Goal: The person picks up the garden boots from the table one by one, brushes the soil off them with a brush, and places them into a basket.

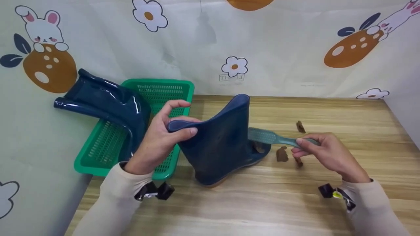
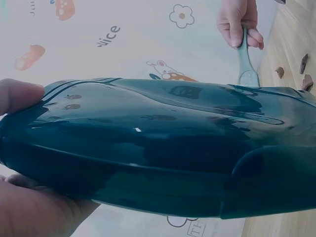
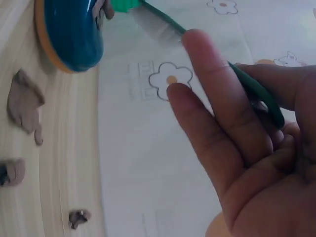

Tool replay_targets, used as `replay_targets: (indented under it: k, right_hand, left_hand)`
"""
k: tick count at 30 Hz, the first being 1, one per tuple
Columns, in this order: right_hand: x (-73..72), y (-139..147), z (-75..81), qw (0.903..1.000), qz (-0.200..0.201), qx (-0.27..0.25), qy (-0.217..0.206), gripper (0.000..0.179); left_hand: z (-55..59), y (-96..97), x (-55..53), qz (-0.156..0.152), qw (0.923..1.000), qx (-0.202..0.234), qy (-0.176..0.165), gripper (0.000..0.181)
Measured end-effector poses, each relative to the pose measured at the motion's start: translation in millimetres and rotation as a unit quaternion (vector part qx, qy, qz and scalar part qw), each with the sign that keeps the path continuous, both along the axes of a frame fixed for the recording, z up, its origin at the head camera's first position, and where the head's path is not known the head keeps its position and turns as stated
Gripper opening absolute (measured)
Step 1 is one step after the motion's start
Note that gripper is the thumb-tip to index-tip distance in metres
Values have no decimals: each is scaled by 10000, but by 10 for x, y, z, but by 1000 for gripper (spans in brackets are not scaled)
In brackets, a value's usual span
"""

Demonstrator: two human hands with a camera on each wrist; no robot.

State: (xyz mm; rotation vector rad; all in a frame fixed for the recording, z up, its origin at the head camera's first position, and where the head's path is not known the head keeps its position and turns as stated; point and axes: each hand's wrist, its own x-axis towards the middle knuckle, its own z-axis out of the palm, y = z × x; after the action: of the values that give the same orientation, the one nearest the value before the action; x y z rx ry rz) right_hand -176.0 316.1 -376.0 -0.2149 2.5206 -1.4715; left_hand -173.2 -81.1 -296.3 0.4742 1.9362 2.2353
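Observation:
A dark blue rubber boot [image 1: 220, 144] stands on the table, toe to the right, with a lump of brown mud on its foot. My left hand [image 1: 159, 137] grips its top rim, thumb on the outside; the shaft fills much of the left wrist view, where the left thumb [image 2: 19, 96] shows. In my right hand [image 1: 328, 152] is the handle of a green shoe brush [image 1: 262, 135], its head over the boot's foot against the front of the shaft. Pale bristles [image 3: 155, 27] show in the right wrist view.
Brown mud pieces [image 1: 282, 154] lie on the wooden table [image 1: 279, 203] right of the toe. At the left stands a green plastic basket [image 1: 95, 170], with a second, shiny blue boot [image 1: 108, 101] leaning in it. A patterned sheet [image 1: 279, 49] covers the wall behind.

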Motion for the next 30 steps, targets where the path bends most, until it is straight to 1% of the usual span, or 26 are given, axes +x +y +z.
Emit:
replay_targets:
  k: [3,6,9,11,15,17,19,24,26,28,30]
  right_hand:
    - [-14,-80,-54,9994,325,-76,36,38]
    - [-24,-61,-134,9986,526,113,21,37]
    - [-12,54,-184,9984,446,343,-11,38]
    - [9,149,-184,9984,275,502,-8,39]
    - [48,271,-114,9977,-65,673,-50,43]
    - [53,280,-69,9975,-217,669,-31,44]
    - [47,260,-28,9973,-283,673,35,44]
    - [21,136,-13,9983,-251,500,151,43]
    - [17,92,-36,9989,-165,418,136,42]
    - [16,74,-69,9991,2,395,171,41]
    - [18,93,-99,9987,83,461,177,41]
  left_hand:
    - [-11,0,1,2,10000,56,13,52]
    - [-15,-1,2,21,10000,81,11,52]
    - [-13,-2,2,44,10000,-10,5,52]
    - [-9,-2,1,43,9999,-92,2,52]
    - [-4,1,-7,10,9999,-113,1,53]
    - [2,6,-8,11,9999,-105,21,52]
    - [3,10,-6,28,9999,-112,34,52]
    - [-3,18,3,61,9999,-149,41,52]
    - [-6,21,3,65,9999,-116,44,51]
    - [-5,23,5,81,9999,-87,62,51]
    - [-3,25,7,95,9999,-44,91,51]
